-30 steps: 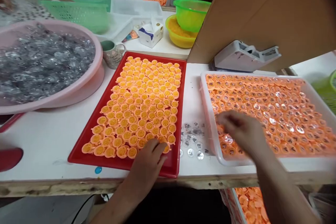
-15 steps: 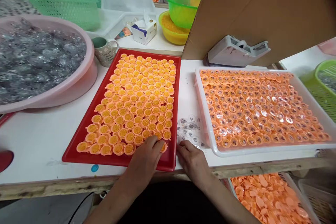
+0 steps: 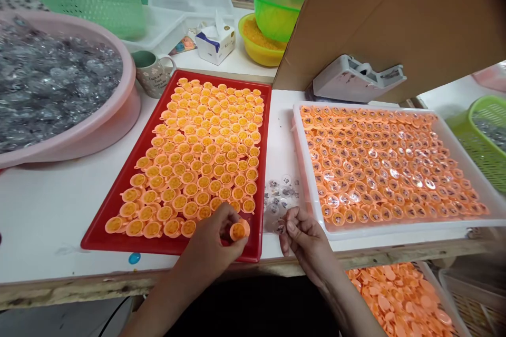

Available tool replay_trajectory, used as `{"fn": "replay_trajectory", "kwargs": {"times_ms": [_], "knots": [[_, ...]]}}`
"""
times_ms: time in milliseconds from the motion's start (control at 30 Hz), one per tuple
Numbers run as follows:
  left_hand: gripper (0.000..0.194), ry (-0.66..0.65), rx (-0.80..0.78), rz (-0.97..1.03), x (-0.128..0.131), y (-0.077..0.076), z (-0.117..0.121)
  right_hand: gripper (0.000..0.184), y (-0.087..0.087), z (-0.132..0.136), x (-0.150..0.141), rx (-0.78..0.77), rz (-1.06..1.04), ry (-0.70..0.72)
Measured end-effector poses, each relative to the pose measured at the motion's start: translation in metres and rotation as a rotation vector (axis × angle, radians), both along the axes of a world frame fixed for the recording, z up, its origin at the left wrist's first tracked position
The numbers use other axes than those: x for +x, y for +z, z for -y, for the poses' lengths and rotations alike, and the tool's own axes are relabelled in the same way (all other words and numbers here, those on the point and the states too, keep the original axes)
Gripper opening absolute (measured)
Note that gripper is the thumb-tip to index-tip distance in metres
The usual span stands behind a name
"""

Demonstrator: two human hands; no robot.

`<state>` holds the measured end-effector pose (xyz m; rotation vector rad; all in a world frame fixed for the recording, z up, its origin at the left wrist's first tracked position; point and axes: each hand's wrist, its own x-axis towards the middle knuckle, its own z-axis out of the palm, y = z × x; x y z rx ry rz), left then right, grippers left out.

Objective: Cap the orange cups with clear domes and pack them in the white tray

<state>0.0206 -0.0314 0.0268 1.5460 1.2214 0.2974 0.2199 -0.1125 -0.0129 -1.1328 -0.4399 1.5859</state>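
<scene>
My left hand [image 3: 215,242] pinches a small orange toy cup [image 3: 238,231] by its edges, yellow-orange bits visible inside it. It hovers over the near right corner of a red tray [image 3: 265,142], where rows of similar filled cups [image 3: 190,168] stand. Between the thumb and fingers of my right hand [image 3: 308,234] is a small clear round sticker [image 3: 281,227] with a dark print. More such clear stickers [image 3: 282,192] lie on the white tabletop just beyond that hand. To the right, a white tray [image 3: 395,227] holds rows of orange cups [image 3: 375,168] with printed tops.
A pink basin [image 3: 126,100] of clear wrapped pieces and a mug [image 3: 152,75] stand left. Behind are a tissue box [image 3: 215,47], a green bowl [image 3: 274,13] and a yellow bowl [image 3: 256,52]. A cardboard panel [image 3: 375,10] rises behind a tape dispenser [image 3: 358,81]. Orange parts [image 3: 395,295] fill a bin below.
My left hand has lifted the toy cup off the red tray. My right hand has come up from the tabletop with a clear sticker. The view has shifted slightly.
</scene>
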Motion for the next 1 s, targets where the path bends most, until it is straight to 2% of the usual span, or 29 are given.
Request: {"fn": "replay_trajectory", "kwargs": {"times_ms": [100, 200, 333, 433, 567, 733, 1000], "knots": [[0.026, 0.011, -0.083, 0.074, 0.009, -0.001, -0.002, 0.014, 0.011, -0.005, -0.001, -0.021, -0.151, -0.037], [0.023, -0.002, -0.135, 0.091, 0.015, -0.002, -0.002, 0.019, 0.016, -0.009, -0.006, 0.012, -0.174, -0.004], [0.027, 0.11, -0.413, 0.255, 0.017, -0.002, -0.001, 0.017, 0.015, -0.012, -0.01, 0.057, -0.04, 0.076], [0.037, 0.183, -0.527, 0.354, 0.014, 0.001, -0.004, 0.012, 0.01, -0.014, -0.008, 0.06, 0.067, 0.109], [0.043, 0.224, -0.532, 0.424, 0.011, 0.004, -0.008, 0.012, 0.008, -0.018, -0.008, 0.054, 0.115, 0.142], [0.025, 0.147, -0.489, 0.482, 0.016, 0.002, -0.004, 0.019, 0.017, -0.022, -0.018, 0.069, 0.164, 0.215], [0.024, 0.076, -0.385, 0.444, 0.024, 0.007, 0.003, 0.036, 0.022, -0.022, -0.022, 0.019, 0.253, 0.158]]}}
